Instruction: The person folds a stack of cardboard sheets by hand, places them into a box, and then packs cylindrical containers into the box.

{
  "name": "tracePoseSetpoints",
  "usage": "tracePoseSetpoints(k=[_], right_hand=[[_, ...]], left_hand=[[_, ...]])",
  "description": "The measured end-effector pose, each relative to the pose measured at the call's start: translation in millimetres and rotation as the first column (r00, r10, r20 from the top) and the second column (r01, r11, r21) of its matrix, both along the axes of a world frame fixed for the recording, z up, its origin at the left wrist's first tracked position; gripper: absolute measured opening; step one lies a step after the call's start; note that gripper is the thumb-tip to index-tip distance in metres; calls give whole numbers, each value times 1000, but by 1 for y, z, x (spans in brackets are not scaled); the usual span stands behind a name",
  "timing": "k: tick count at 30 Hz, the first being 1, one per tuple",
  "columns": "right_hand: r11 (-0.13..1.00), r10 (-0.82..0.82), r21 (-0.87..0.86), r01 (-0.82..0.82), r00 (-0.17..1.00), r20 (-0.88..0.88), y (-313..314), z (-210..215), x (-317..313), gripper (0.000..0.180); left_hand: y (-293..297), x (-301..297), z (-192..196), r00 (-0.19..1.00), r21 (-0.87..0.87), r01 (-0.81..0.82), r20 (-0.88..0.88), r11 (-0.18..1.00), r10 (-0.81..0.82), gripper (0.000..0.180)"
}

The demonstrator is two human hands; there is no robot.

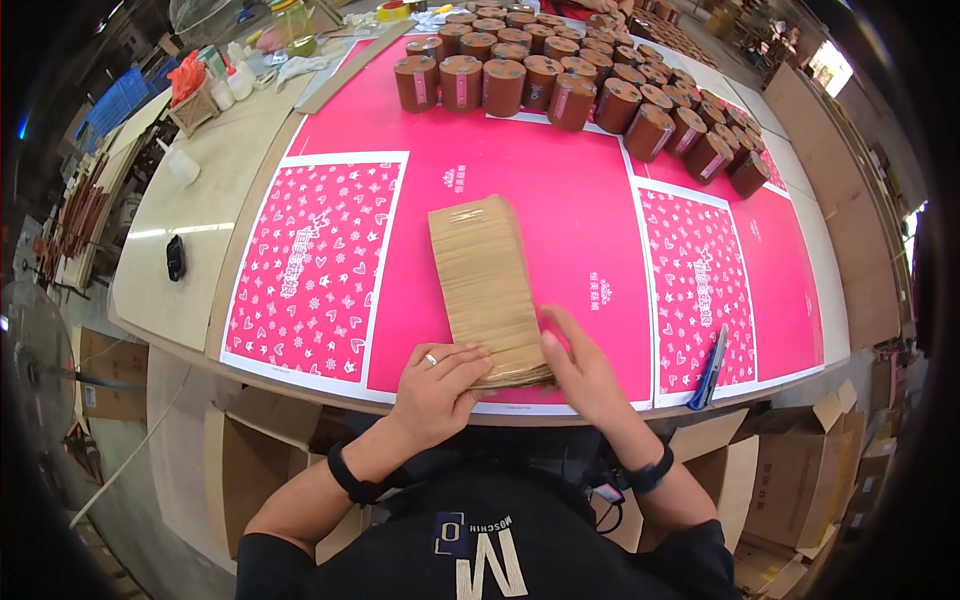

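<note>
A thick, long stack of brown kraft paper pieces (485,285) lies before me on the pink printed sheet (560,240), its far end tilted slightly left. Clear shiny strips, perhaps tape, show at its two ends. My left hand (437,392), with a ring on one finger, grips the stack's near left corner, fingers on top and thumb low at the near edge. My right hand (580,370) rests against the near right side, its fingers stretched and apart. What its palm touches is partly hidden.
A blue utility knife (708,370) lies at the table's front right. Many brown cylindrical containers (570,100) stand along the far side. On the left are a small black object (176,258), a white bottle (180,163) and a long board strip (352,68). Cardboard boxes (790,480) sit below.
</note>
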State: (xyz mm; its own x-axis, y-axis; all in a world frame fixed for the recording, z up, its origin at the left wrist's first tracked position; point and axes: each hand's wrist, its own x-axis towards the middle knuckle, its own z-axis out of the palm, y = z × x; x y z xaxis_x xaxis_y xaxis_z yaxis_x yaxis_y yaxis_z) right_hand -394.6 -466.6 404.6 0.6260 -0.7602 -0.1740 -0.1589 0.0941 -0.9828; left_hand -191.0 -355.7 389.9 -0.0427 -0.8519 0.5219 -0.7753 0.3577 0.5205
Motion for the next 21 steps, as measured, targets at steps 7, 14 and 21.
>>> tracePoseSetpoints(k=[7, 14, 21], right_hand=[[449, 12, -819, -356, 920, -393, 7, 20, -2, 43], [786, 24, -564, -253, 924, -381, -11, 18, 10, 33], [970, 65, -196, -142, 934, -353, -27, -2, 14, 38]], left_hand=[[-7, 14, 10, 984, 162, 84, -168, 983, -57, 34], [-32, 29, 9, 944, 222, 148, -322, 964, -71, 45], [-40, -1, -9, 959, -65, -130, -262, 989, 108, 34]])
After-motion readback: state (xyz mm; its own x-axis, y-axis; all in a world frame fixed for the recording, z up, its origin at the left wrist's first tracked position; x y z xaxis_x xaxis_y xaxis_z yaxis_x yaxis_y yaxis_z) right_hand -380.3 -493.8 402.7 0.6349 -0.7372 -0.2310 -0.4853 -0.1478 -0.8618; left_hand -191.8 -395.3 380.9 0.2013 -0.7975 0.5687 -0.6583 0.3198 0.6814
